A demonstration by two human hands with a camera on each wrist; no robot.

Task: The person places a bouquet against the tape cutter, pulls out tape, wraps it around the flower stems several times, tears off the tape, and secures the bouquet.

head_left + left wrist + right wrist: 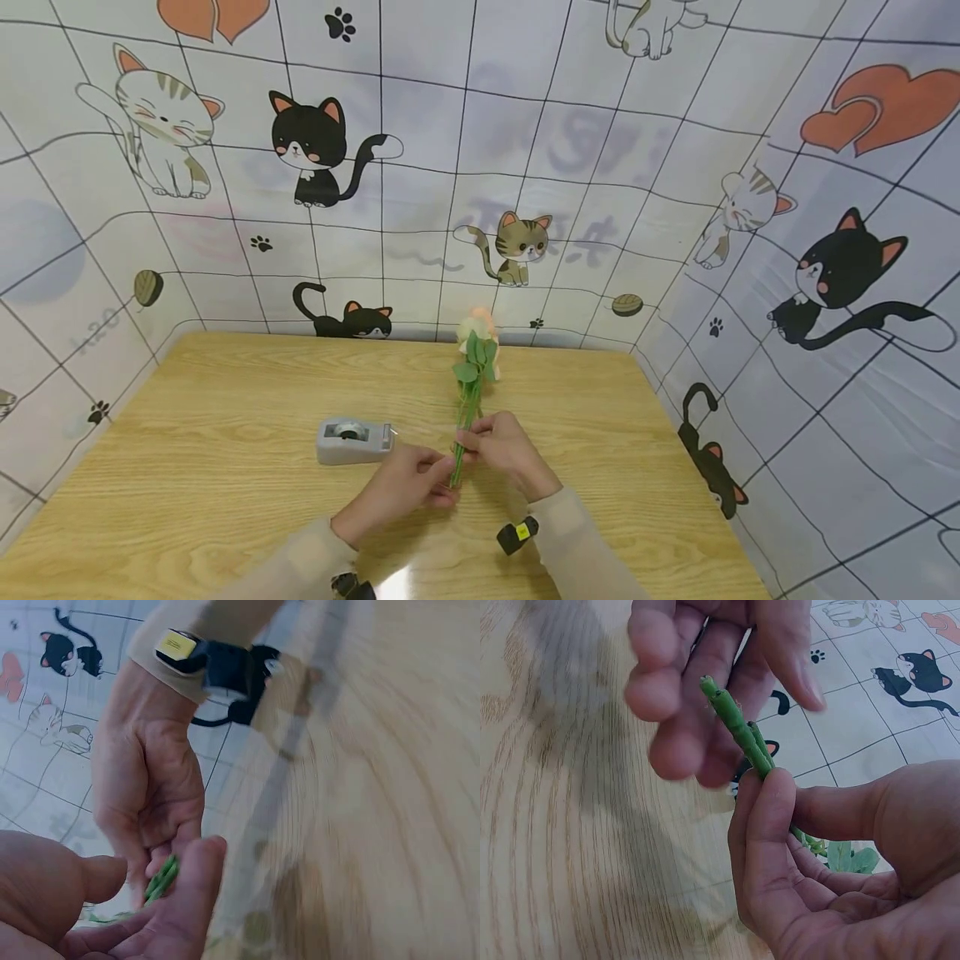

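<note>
A small bunch of flowers (469, 379), with cream and peach blooms and green leaves, points away from me over the table. My right hand (510, 450) pinches its green stems between thumb and fingers. Close up in the right wrist view, the stem ends (739, 727) stick out past the right hand (832, 855). Around those ends, my left hand (405, 483) holds its thumb and fingers apart, without closing on them. The left wrist view shows the left thumb (101, 879) separated from the fingers, with the stems (160, 879) beyond.
A grey tape dispenser (352, 450) stands on the wooden table (225, 500), left of the stems and close behind the left hand. White sheeting (420, 200) with cat pictures and grid lines rises behind the table and along both sides.
</note>
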